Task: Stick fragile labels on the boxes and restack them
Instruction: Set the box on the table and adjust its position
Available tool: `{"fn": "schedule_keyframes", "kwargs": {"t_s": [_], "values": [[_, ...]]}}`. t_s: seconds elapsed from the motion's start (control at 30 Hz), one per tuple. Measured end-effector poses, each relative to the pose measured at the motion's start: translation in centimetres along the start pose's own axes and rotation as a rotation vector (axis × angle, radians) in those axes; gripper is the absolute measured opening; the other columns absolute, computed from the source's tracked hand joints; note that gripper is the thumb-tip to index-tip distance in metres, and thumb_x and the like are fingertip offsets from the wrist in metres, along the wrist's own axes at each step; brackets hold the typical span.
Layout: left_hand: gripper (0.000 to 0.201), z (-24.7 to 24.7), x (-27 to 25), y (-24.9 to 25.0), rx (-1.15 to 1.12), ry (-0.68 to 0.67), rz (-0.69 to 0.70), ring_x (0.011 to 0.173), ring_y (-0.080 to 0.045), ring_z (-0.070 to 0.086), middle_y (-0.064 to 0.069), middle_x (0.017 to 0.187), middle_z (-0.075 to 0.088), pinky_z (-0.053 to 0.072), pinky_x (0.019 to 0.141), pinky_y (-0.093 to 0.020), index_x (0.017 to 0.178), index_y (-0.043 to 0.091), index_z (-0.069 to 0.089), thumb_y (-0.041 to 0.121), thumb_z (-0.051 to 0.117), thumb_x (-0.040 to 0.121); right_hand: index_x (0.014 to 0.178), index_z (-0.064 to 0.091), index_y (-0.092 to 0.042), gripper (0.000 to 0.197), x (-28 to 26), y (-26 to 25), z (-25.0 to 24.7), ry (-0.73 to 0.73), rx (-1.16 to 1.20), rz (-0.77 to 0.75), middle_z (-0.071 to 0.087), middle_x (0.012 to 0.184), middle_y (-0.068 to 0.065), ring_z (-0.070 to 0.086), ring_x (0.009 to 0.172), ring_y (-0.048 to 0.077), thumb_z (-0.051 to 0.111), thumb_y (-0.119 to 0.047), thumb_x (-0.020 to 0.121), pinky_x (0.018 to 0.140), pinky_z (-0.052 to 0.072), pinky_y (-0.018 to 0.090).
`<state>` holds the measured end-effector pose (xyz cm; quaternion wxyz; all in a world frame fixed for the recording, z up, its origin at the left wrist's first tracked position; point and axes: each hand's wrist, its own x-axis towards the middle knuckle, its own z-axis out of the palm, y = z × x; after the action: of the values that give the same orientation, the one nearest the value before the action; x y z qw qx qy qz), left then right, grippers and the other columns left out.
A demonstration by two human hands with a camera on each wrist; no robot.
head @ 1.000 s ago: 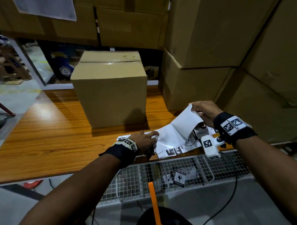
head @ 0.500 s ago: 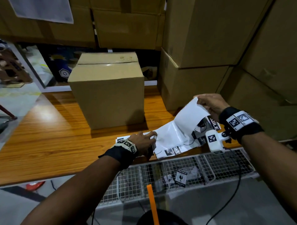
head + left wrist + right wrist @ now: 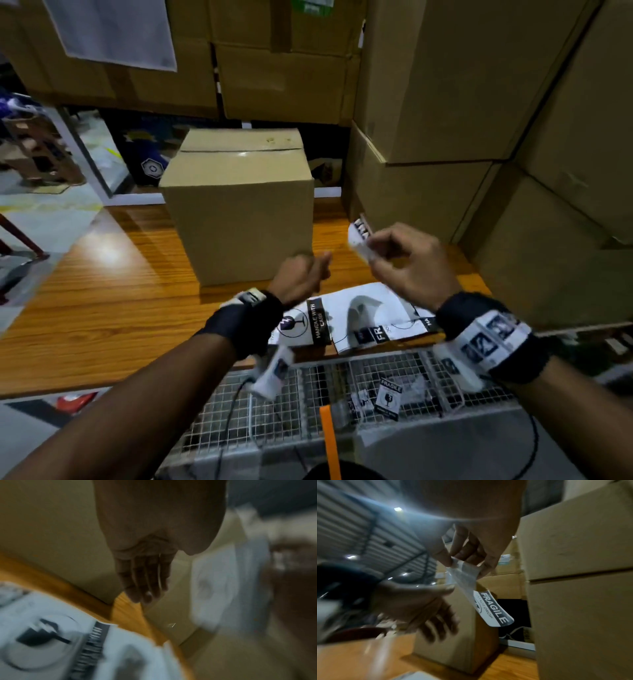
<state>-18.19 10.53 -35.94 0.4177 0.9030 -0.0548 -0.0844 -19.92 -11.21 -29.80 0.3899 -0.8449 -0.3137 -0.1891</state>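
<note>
— What sat in the wire basket (image 3: 239, 421) at the near edge?
— A few loose fragile stickers (image 3: 388, 397).
— And the hands?
— The right hand (image 3: 407, 263) pinched a glossy fragile label (image 3: 493, 609), raised right of the plain cardboard box (image 3: 239, 212). The left hand (image 3: 299, 275) hung loosely curled, empty, above the white backing sheet (image 3: 370, 315) on the wooden worktop (image 3: 102, 301).

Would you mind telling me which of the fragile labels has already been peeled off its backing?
The white FRAGILE label pinched in the right hand, hanging free in the air. The others lie flat on the white backing sheets on the wooden table.
</note>
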Motion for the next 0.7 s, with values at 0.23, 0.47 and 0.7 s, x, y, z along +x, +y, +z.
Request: {"fn": "schedule_keyframes", "kwargs": {"t_s": [0.23,0.47,0.7], "values": [[0.044,-5.4,-1.3,1.0,-0.569,0.036,-0.265,0.078,-0.03,0.071,-0.01,0.091,0.073,0.061,0.074,-0.041,0.105,0.0,0.069,0.04,0.073,0.089,0.093,0.07,-0.007,0.012,-2.2,-2.1,6.3,-0.232,-0.252,-0.492,0.062,0.086,0.009,0.059,0.076,0.025,0.067,-0.005,0.081,0.06,0.049,0.037],[0.011,-7.4,-3.6,-2.9,-0.33,0.326,-0.124,0.073,-0.014,0.072,-0.003,0.087,0.076,0.053,0.056,-0.019,0.094,0.009,0.071,0.016,0.076,0.087,0.106,0.069,-0.007,0.04,-2.3,-3.1,7.6,-0.351,-0.178,-0.466,0.065,0.101,0.007,0.059,0.092,0.02,0.065,-0.044,0.091,0.077,0.051,0.031],[0.005,-10.9,-4.9,-3.6,-0.235,0.29,0.02,0.088,-0.016,0.073,0.001,0.086,0.077,0.06,0.085,-0.041,0.086,0.014,0.073,0.017,0.077,0.086,0.116,0.064,-0.009,0.04,5.7,-2.0,8.7,-0.103,-0.331,-0.272,0.06,0.107,0.01,0.054,0.098,0.025,0.076,-0.028,0.083,0.081,0.049,0.036]]}}
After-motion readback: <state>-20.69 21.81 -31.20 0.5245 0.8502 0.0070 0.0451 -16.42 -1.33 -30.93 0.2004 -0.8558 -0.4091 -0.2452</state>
